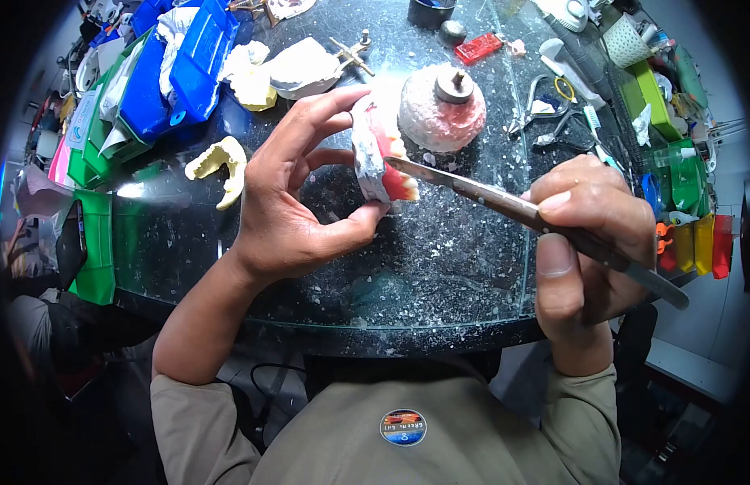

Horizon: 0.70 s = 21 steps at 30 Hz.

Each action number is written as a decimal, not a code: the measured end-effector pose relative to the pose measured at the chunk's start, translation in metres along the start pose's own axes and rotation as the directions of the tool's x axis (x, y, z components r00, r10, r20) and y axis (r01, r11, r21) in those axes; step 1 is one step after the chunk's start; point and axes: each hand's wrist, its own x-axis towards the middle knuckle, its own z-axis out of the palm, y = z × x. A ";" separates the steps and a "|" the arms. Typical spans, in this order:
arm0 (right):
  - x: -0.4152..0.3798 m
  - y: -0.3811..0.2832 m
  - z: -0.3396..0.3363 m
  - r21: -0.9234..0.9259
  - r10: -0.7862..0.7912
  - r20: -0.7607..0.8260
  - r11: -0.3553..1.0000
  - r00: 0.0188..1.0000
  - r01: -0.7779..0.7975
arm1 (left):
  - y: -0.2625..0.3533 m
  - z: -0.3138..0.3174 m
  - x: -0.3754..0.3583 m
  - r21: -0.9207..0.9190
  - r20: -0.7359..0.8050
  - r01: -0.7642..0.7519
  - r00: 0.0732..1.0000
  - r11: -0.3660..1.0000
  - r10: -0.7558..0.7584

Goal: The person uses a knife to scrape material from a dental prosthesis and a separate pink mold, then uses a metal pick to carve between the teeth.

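Between its thumb and fingers, my left hand (298, 186) holds a dental model (367, 153) with a pale plaster base, pink-red wax and cream teeth facing right. My right hand (589, 234) grips a wax knife (504, 202) with a brown riveted handle and metal ends. The knife's left tip touches, or nearly touches, the model near the teeth. Just behind the model stands a round plaster piece (442, 113) with pink on it and a metal knob on top. A yellowish horseshoe-shaped cast (219, 168) lies left of my left hand.
Blue bins (201, 65) and a green bin (93, 242) stand at the left. White plaster pieces (304, 69) and a red block (478, 48) lie at the back. Pliers (543, 105) and a toothbrush (597, 129) lie at the right. Plaster crumbs dot the dark table (375, 299).
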 end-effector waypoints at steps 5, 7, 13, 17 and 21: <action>0.004 0.016 -0.010 0.228 0.247 -0.290 0.956 0.925 -0.184 | 0.000 0.000 0.000 -0.057 -0.025 0.041 0.999 0.998 -0.042; 0.004 0.037 -0.020 0.384 0.515 -0.317 0.838 0.797 -0.388 | 0.002 0.000 0.000 -0.106 -0.022 0.094 0.995 0.990 -0.096; -0.017 0.091 -0.039 0.696 0.808 0.005 0.420 0.589 -0.582 | 0.009 0.000 0.002 -0.216 -0.027 0.203 0.977 0.955 -0.214; -0.019 0.095 -0.035 0.723 0.824 0.048 0.361 0.564 -0.589 | 0.009 0.001 0.002 -0.231 -0.023 0.230 0.970 0.945 -0.242; -0.019 0.097 -0.032 0.740 0.847 0.029 0.339 0.532 -0.581 | 0.011 0.001 0.003 -0.245 -0.022 0.258 0.962 0.935 -0.271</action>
